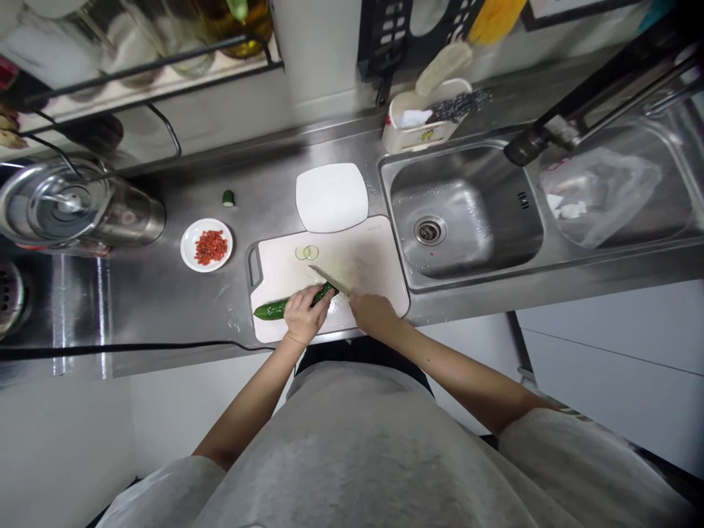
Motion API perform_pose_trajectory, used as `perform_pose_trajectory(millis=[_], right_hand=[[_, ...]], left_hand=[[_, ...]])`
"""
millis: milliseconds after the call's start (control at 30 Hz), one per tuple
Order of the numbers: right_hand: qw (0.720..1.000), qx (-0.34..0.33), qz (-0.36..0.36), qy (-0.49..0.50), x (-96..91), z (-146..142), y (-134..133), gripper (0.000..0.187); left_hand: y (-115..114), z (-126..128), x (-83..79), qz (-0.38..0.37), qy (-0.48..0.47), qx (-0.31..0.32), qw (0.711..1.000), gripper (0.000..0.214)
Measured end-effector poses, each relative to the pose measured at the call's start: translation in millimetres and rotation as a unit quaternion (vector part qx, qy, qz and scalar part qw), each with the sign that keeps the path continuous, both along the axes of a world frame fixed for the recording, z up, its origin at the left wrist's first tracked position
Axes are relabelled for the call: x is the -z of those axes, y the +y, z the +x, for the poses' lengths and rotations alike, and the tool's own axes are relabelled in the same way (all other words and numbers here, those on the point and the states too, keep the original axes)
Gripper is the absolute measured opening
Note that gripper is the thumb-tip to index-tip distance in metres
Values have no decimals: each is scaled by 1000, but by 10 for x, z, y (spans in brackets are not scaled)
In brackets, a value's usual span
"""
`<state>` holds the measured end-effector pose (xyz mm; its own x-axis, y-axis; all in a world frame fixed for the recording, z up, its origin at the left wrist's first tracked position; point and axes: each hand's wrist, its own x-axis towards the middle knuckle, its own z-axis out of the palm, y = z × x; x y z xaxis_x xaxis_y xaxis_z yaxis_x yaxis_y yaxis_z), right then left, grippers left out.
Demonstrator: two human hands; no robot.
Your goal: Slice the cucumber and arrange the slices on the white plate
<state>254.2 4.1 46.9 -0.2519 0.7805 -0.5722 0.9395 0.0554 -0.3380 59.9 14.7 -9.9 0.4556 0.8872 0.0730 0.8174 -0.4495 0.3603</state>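
1. Sink (467,213): lies just right of the cutting board (374,257).
2. White plate (331,196): overlaps the board's far edge.
3. Left hand (305,315): clamps down on the cucumber (269,310), at the board's near left.
4. Right hand (371,312): grips the knife (330,279), blade at the cucumber's cut end.
5. Two slices (306,253): rest mid-board, farther back.

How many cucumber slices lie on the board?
2: one slice and a second slice side by side near the cutting board's far edge. Others may hide under the left hand on the cucumber.
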Motion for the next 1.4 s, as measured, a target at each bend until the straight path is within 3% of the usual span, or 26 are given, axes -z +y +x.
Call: perform_pose_trajectory(millis=[300, 500, 700, 767, 900, 967, 1200, 1300, 1400], right_hand=[[995, 8, 38, -94, -165, 210, -52, 36], [978, 32, 163, -123, -204, 542, -111, 36], [963, 34, 248, -99, -195, 647, -181, 37], [961, 28, 261, -84, -201, 648, -197, 36], [965, 6, 254, -60, -240, 650, -219, 37], [969, -3, 239, -60, -267, 660, -227, 38], [973, -26, 218, -70, -275, 753, -226, 41], [969, -30, 234, -79, -249, 807, -202, 42], [966, -26, 245, -81, -227, 858, -172, 41]], left_hand=[[115, 54, -205, 0, -48, -31, 998, 27], [253, 43, -267, -68, -96, -91, 989, 28], [437, 27, -371, -103, -181, -161, 965, 33], [493, 97, -484, -116, -191, -142, 964, 33], [522, 327, -722, -159, -147, -5, 976, 30], [504, 431, -785, -183, -115, 33, 976, 27], [503, 609, -810, -240, -67, 52, 967, 14], [576, 612, -787, -251, -88, 16, 964, 13], [715, 542, -690, -247, -114, -81, 959, 15]])
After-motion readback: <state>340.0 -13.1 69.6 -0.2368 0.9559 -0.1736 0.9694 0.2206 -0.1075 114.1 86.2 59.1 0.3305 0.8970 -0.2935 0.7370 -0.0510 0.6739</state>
